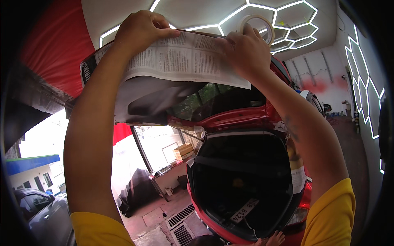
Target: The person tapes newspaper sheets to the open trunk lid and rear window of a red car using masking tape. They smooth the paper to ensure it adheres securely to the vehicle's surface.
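Note:
A sheet of newspaper (172, 57) hangs along the upper edge of the raised red tailgate (242, 116), covering part of its inner side. My left hand (141, 33) grips the sheet's top edge, thumb laid along the paper and fingers curled over behind. At the sheet's right end, my right hand (248, 53) is closed with a roll of masking tape (271, 30) in it. Its fingers also press near the paper's top edge; whether a strip of tape is there I cannot tell. The sheet's lower edge hangs loose over dark trim.
Below gapes the red car's dark boot (242, 164), a number plate (245, 210) inside. Another person's bare hand or foot (276, 238) shows at its lower edge. A grey car (45, 209) stands lower left, a cardboard box (183, 151) on a bench. Floor grates (180, 217) lie below.

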A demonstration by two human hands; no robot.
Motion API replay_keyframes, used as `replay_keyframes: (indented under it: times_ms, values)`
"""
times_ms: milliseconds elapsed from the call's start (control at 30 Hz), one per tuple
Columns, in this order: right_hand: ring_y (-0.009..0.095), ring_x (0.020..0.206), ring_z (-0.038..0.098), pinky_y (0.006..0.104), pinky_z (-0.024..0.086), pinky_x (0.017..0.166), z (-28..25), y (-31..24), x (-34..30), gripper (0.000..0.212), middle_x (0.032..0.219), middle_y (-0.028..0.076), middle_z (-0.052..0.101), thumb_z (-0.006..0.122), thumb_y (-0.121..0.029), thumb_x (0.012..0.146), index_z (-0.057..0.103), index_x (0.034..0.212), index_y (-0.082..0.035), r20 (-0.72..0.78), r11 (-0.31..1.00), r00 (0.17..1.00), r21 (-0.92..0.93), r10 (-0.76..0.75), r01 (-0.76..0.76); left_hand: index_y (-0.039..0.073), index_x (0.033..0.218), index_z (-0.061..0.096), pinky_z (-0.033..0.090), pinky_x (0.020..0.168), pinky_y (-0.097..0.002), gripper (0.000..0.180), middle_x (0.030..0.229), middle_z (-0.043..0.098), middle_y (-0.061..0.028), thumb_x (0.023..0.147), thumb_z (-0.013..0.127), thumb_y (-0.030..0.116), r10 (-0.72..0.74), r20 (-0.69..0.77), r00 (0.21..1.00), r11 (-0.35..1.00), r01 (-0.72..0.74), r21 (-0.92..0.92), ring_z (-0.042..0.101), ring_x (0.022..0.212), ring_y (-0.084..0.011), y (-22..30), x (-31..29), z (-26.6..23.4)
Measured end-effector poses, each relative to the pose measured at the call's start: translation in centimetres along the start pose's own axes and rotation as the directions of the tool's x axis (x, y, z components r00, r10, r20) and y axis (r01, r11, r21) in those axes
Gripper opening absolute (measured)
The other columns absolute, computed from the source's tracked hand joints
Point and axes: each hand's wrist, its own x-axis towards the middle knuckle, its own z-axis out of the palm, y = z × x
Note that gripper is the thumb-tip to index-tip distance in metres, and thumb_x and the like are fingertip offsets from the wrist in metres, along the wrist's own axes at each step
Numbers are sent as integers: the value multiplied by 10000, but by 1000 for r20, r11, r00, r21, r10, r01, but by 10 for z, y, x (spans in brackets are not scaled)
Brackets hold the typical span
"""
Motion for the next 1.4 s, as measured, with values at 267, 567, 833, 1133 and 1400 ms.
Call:
replay_keyframes:
  times_ms: [267, 567, 833, 1133, 1400]
  values:
    - [291, 1056, 670, 466, 569, 855, 9, 46, -14, 374, 1054, 106, 658, 666, -461, 993, 826, 1034, -125, -58, 998, 996, -23, -67, 66, 106, 868, 827, 583, 777, -393, 451, 824, 771, -66, 797, 855, 550, 93, -44, 995, 995, -91, 37, 740, 775, -240, 30, 7, 28]
    - [284, 1060, 675, 471, 576, 871, 14, 51, -10, 407, 1064, 100, 662, 664, -485, 990, 827, 1022, -113, -16, 1000, 1000, -23, 13, -14, 145, 931, 857, 576, 820, -378, 348, 866, 779, -60, 842, 839, 480, 332, -240, 912, 937, -291, 191, 739, 811, -215, 53, 6, 53]
    - [289, 1066, 679, 454, 567, 867, 11, 76, -22, 421, 1080, 100, 671, 719, -513, 946, 827, 1021, -113, 31, 997, 997, -31, 70, -69, 157, 908, 838, 484, 966, -419, 318, 902, 766, -11, 879, 794, 470, 249, -211, 945, 966, -227, 121, 700, 926, -215, 68, 9, 70]
    - [314, 1024, 691, 457, 561, 857, 1, 93, -39, 413, 1087, 94, 669, 770, -504, 908, 803, 1049, -118, 142, 946, 956, 166, 257, -279, 142, 879, 840, 463, 933, -408, 330, 846, 768, -14, 865, 815, 470, 270, -241, 932, 960, -243, 136, 697, 827, -216, 76, 11, 72]
    - [327, 1040, 692, 475, 566, 846, 7, 94, -32, 376, 1059, 133, 695, 686, -450, 971, 814, 969, -97, 104, 958, 965, 139, 239, -252, 158, 900, 839, 445, 932, -409, 342, 851, 753, -10, 867, 797, 496, 284, -240, 928, 953, -246, 176, 692, 851, -220, 103, 20, 91]
